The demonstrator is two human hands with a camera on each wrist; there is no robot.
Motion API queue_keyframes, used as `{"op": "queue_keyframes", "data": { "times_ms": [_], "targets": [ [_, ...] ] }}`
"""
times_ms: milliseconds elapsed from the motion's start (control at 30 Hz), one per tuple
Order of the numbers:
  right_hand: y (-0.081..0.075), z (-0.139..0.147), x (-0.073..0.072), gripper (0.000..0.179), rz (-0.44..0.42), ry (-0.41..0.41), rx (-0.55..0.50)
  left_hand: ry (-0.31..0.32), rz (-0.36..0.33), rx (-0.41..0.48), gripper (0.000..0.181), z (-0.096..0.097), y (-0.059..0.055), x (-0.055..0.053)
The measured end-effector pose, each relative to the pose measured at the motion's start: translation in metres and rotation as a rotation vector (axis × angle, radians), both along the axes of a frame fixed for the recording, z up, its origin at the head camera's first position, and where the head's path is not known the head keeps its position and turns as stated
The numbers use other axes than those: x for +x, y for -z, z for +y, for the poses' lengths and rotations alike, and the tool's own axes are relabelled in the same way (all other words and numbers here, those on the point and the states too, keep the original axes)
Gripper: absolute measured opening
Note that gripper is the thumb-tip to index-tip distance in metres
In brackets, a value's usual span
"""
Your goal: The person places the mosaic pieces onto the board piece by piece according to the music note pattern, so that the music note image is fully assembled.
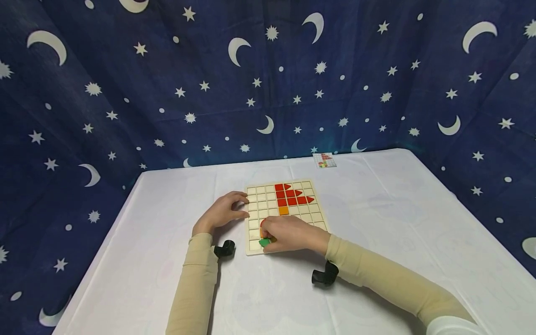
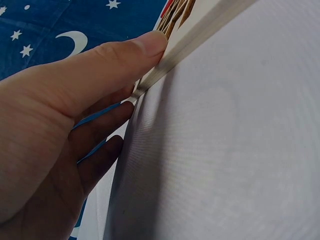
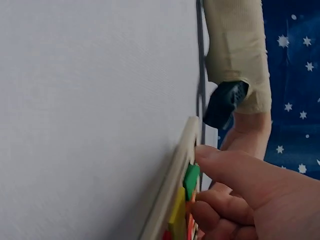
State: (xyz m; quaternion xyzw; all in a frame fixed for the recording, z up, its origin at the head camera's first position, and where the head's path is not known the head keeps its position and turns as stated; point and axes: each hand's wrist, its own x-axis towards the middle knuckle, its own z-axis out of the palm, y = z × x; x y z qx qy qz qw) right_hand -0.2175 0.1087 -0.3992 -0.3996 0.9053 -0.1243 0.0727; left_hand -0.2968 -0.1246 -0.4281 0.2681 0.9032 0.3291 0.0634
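A pale wooden grid board [image 1: 253, 224] lies on the table. Its upper part bears rows of red squares ending in red triangles [image 1: 310, 199], with an orange square [image 1: 284, 211] below. At the board's left edge, my left hand [image 1: 219, 212] touches the rim; its thumb [image 2: 150, 44] rests along that edge in the left wrist view. Over the lower left cells, my right hand [image 1: 289, 232] has thumb and fingertips on either side of a green block [image 3: 191, 181]. A yellow block [image 3: 177, 215] shows beside it. The hand partly covers a red piece [image 1: 263, 222] and neighbouring pieces.
A small pattern card [image 1: 324, 160] lies at the table's back edge, right of the board. White cloth [image 1: 377, 209] covers the table. Behind it hangs a dark blue curtain [image 1: 217, 130] with moons and stars. Black wrist cameras [image 1: 324, 274] jut from both sleeves.
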Motion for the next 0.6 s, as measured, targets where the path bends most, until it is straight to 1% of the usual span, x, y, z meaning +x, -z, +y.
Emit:
{"op": "queue_keyframes", "data": {
  "times_ms": [100,267,433,600],
  "targets": [
    [-0.0017,0.0013,-0.0005,0.018,-0.016,-0.009,0.007,-0.004,-0.004,-0.001,0.042,0.0001,-0.0005,0.0001],
    [-0.0015,0.0018,-0.0007,0.011,-0.011,-0.013,0.005,-0.011,-0.012,-0.002,0.042,0.0003,-0.0006,0.0006],
    [-0.0003,0.0006,-0.0008,0.011,0.005,-0.005,-0.004,-0.003,-0.009,-0.005,0.041,0.0003,-0.0004,0.0011],
    [-0.0004,0.0,-0.0005,0.01,0.026,-0.006,0.011,-0.003,-0.003,-0.011,0.041,0.0007,-0.0001,0.0002]
  ]
}}
